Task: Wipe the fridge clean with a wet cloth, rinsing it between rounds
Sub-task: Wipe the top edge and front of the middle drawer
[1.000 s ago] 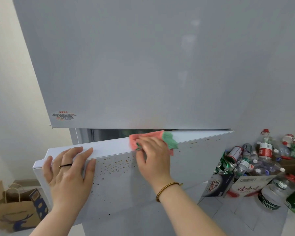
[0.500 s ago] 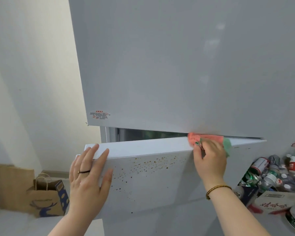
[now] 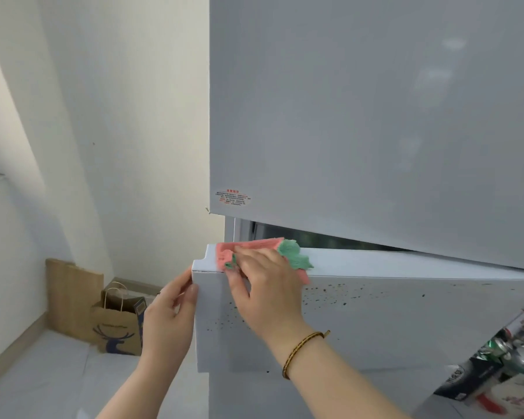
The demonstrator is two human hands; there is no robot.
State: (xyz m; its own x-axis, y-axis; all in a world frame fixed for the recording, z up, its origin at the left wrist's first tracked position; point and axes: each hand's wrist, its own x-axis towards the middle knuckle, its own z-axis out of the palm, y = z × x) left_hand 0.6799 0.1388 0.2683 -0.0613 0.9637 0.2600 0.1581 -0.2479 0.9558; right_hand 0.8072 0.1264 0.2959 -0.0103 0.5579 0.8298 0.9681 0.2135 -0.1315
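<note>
Here the lower fridge door (image 3: 406, 322) stands ajar at an angle, and I place everything by it. The cloth (image 3: 254, 246), pink with a green part, lies on the door's flat top edge at its left corner, one fold hanging a little over the front face. The right hand (image 3: 270, 291) rests on top of the cloth, an open hand with fingers stretched across it, pressing it down onto the edge, while the thumb lies against the front face just below. A braided bracelet (image 3: 303, 349) sits on that wrist, in front of the door. The left hand (image 3: 170, 316) grips the door's left side edge just below the corner, thumb on the front face and fingers hidden behind the side. Dark specks (image 3: 330, 293) dot the front face, right of the right hand and below it. Directly above the door I see the grey upper door (image 3: 375, 116) with a small red-printed sticker (image 3: 233, 197) in its lower left corner; a dark gap shows between the two doors. Left of the door, on the floor (image 3: 43, 373) by the wall, stands a brown paper bag (image 3: 115, 325) with a dark deer print, a flat brown sheet (image 3: 70, 294) behind it. At the door's lower right lies a heap of cans and bottles (image 3: 508, 349) beside a dark box (image 3: 466, 379).
</note>
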